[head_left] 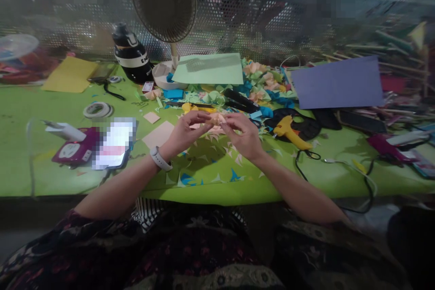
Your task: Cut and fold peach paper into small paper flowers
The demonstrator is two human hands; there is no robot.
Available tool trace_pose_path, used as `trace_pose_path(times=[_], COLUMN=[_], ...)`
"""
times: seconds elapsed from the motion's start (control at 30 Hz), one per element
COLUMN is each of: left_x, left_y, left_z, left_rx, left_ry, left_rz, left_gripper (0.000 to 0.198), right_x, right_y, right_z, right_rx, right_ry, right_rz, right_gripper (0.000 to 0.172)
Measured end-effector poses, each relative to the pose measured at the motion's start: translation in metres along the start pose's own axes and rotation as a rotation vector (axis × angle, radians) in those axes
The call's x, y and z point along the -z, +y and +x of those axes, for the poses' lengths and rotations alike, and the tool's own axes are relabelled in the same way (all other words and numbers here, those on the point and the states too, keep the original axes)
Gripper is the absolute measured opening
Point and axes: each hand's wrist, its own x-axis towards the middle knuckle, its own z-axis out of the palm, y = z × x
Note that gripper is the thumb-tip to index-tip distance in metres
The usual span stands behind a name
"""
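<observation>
My left hand (186, 132), with a white watch on its wrist, and my right hand (242, 133) meet over the green table (41, 181). Both pinch a small peach paper piece (216, 120) between their fingertips, held just above the tabletop. Small paper scraps (210, 163) in peach, white and blue lie scattered under and in front of my hands. A peach paper square (159, 134) lies flat just left of my left hand.
A yellow glue gun (290, 131) with its black cord lies right of my hands. A phone (114, 147), a tape roll (97, 109), a black bottle (132, 56), a desk fan (163, 2), green (209, 69), purple (338, 82) and yellow (70, 74) paper sheets and folded paper flowers (261, 82) crowd the table.
</observation>
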Motion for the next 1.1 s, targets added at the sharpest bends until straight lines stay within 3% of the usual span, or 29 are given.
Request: trace_pose_path(times=[0.13, 0.3, 0.43, 0.57, 0.77, 1.1], left_x=[0.0, 0.0, -0.001, -0.002, -0.003, -0.003], left_y=[0.004, 0.003, 0.001, 0.0, -0.007, -0.005], left_z=[0.0, 0.001, 0.0, -0.001, -0.001, -0.002], left_rx=[0.185, 0.21, 0.161, 0.05, -0.113, -0.198], left_ry=[-0.045, 0.006, -0.007, 0.006, 0.019, 0.031], left_rz=[-0.16, -0.154, -0.098, 0.001, 0.139, 0.217], left_gripper=[0.037, 0.039, 0.036, 0.034, 0.03, 0.023], right_x=[-0.003, -0.004, -0.002, -0.002, -0.001, 0.0], right_y=[0.002, 0.003, 0.002, 0.002, 0.003, 0.003], right_z=[-0.001, -0.001, -0.002, -0.003, -0.004, -0.003], right_rx=[-0.078, -0.087, 0.064, 0.11, 0.156, 0.212], right_ry=[-0.03, 0.003, 0.107, 0.083, 0.021, 0.023], right_rz=[0.087, 0.05, -0.163, -0.28, -0.328, -0.371], right_gripper=[0.02, 0.021, 0.027, 0.019, 0.013, 0.013])
